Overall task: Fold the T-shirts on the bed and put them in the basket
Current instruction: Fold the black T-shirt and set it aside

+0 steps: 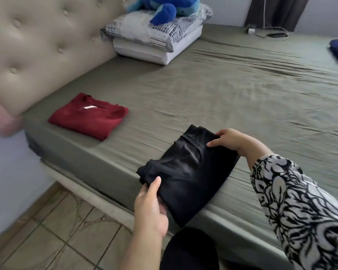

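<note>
Far left, a pink blurred shape [0, 117] beside the headboard may be the basket, though I cannot tell. On the bed [222, 90], near its left edge, the red T-shirt [89, 115] lies folded and untouched. Nearer the front edge sits the black T-shirt [185, 172], folded into a compact rectangle, so the folding of this one looks finished or close to it, and the step in hand seems to be lifting it. The left hand [150, 207] grips its near left corner, thumb on top and fingers beneath. The right hand [230, 140] pinches the far edge by the collar, fingers curled over the cloth. The next move calls for raising both ends together so the folds hold while it goes to the basket.
</note>
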